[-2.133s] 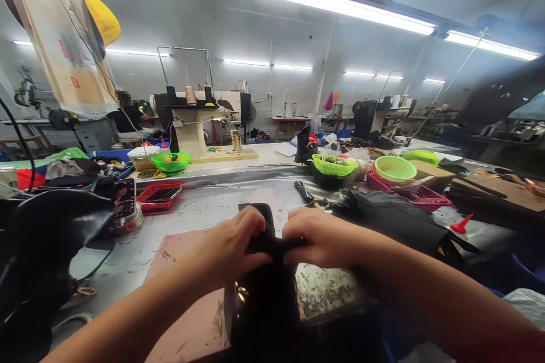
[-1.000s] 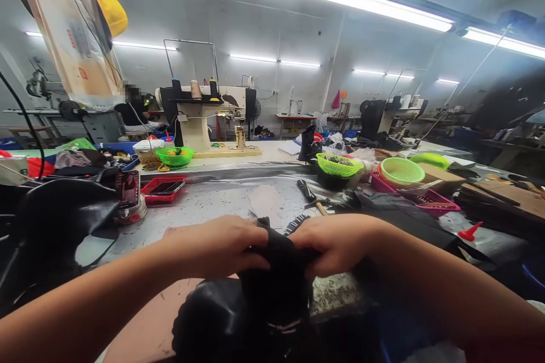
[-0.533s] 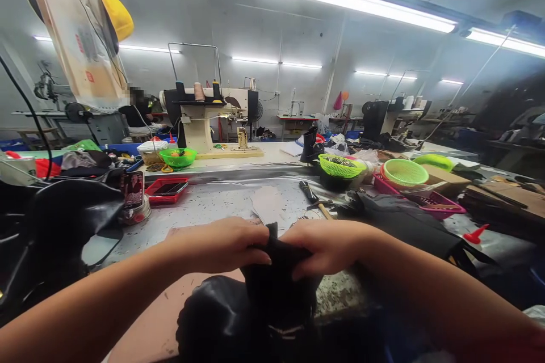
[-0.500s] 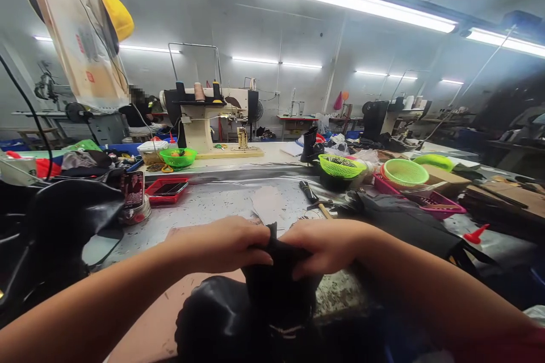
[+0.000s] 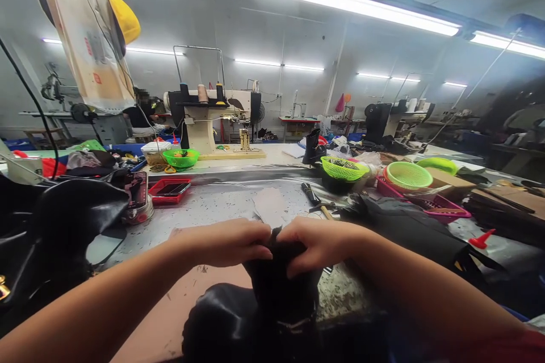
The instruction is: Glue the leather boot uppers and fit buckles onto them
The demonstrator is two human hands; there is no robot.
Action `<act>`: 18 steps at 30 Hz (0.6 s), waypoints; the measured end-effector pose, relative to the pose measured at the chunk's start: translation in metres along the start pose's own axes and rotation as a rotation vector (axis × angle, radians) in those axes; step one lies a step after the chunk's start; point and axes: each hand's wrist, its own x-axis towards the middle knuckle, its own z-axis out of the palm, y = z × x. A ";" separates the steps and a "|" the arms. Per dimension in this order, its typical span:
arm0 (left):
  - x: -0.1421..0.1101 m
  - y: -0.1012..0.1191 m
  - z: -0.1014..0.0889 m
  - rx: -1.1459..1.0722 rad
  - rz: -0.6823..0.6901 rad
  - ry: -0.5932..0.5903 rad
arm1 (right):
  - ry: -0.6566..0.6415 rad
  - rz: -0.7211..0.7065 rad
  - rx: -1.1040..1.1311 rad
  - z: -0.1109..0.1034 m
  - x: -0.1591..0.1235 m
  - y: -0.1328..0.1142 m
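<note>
At the bottom centre is a black leather piece that looks like a boot upper [image 5: 284,295], its narrow top edge pointing up. My left hand [image 5: 247,243] pinches the left side of that top edge between thumb and fingers. Opposite it, my right hand [image 5: 313,244] grips the right side, thumb across the front. A small dark tip sticks up between the two hands. Beside the upper lies a glossy black rounded form [image 5: 221,317] with a wavy left edge; whether the two are joined cannot be made out. Underneath is a pinkish sheet [image 5: 170,312].
Glossy black leather pieces [image 5: 76,215] stand at left, near a phone [image 5: 137,188] and a red tray [image 5: 159,197]. A hammer [image 5: 327,212], green basket [image 5: 344,169] and black material [image 5: 395,227] lie right. Behind are a sewing machine [image 5: 204,130] and a black boot [image 5: 313,147].
The view has shifted slightly, so the scene sits a little further right and lower. Both hands keep their hold on the boot upper, whose top tip shows less between them.
</note>
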 end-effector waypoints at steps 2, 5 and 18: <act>0.004 0.001 0.000 0.037 -0.018 0.025 | -0.034 -0.033 -0.021 -0.002 0.001 0.000; 0.008 0.002 0.004 0.041 -0.041 0.103 | -0.032 -0.047 -0.046 -0.001 0.003 0.002; -0.001 -0.013 0.004 -0.188 -0.066 0.198 | -0.039 -0.085 0.098 0.000 0.005 0.007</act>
